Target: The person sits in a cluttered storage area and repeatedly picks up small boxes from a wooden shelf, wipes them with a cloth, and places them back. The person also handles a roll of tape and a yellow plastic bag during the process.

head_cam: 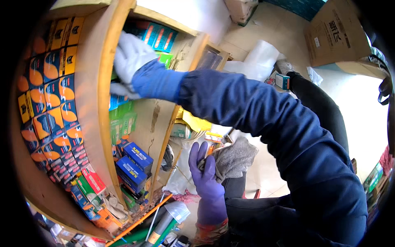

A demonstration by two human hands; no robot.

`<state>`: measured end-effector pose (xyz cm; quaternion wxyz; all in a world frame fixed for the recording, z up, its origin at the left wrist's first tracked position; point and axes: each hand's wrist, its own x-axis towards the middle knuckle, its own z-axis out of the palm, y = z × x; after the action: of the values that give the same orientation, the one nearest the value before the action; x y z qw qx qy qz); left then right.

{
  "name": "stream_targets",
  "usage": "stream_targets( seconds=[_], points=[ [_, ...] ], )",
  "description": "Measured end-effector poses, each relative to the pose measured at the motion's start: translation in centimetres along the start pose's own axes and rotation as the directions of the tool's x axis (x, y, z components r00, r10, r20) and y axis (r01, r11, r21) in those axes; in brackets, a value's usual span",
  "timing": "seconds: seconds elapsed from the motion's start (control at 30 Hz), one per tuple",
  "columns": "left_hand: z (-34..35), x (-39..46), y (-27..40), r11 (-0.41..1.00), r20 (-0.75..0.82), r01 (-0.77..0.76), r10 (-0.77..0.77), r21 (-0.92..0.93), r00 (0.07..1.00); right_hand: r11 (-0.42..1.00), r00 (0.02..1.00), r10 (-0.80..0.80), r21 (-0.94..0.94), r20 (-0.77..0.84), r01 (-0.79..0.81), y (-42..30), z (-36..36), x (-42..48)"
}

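Observation:
A purple rubber glove covers my left hand point(206, 177), which holds a rumpled grey cloth point(236, 157) between its fingers and thumb. My right hand point(134, 60), in a pale grey work glove with a blue knit cuff, reaches across into a wooden shelf compartment. Its fingertips pass behind the shelf's upright board point(106, 80), so what they touch is hidden. Close to it are teal boxes point(159, 37) with orange-red labels and a green box point(164, 58). Green packages point(123, 122) and blue boxes point(135, 169) lie in the same bay.
Dark blue and orange boxes point(51, 92) fill the neighbouring bay. An orange rod point(142, 217) slants below the shelf. On the floor are a roll of clear plastic wrap point(262, 55), a small teal box point(282, 81) and a large cardboard carton point(338, 34).

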<state>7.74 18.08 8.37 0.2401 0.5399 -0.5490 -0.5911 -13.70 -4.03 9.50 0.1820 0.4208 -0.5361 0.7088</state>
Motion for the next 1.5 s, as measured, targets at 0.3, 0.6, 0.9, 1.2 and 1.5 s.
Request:
stream_targets(
  seconds=[0.3,0.6,0.9,1.2,1.5],
  points=[
    [0.3,0.4,-0.2,0.990,-0.015,0.106,-0.108,-0.097,0.994,0.941,0.938,0.306,0.096,0.163,-0.324,-0.6,1.9,0.4],
    [-0.3,0.3,-0.5,0.998,0.058,0.022,-0.025,0.053,0.998,0.937,0.992,0.128,0.326,0.018,-0.127,0.1,-5.5,-2.6],
    [0.3,0.0,0.1,0.997,0.090,0.075,-0.077,0.020,0.993,0.982,0.990,0.108,0.166,-0.089,-0.092,3.1,-7.1,-3.4],
    [0.2,0.0,0.7,0.998,0.101,0.055,-0.055,-0.003,0.993,0.965,0.987,0.156,-0.208,-0.032,-0.159,1.8,-5.4,-3.8],
    [0.0,-0.4,0.4,1.000,0.133,-0.013,0.012,0.005,0.991,0.959,0.952,0.210,-0.234,0.224,-0.157,4.8,-3.3,-2.3]
  ],
)
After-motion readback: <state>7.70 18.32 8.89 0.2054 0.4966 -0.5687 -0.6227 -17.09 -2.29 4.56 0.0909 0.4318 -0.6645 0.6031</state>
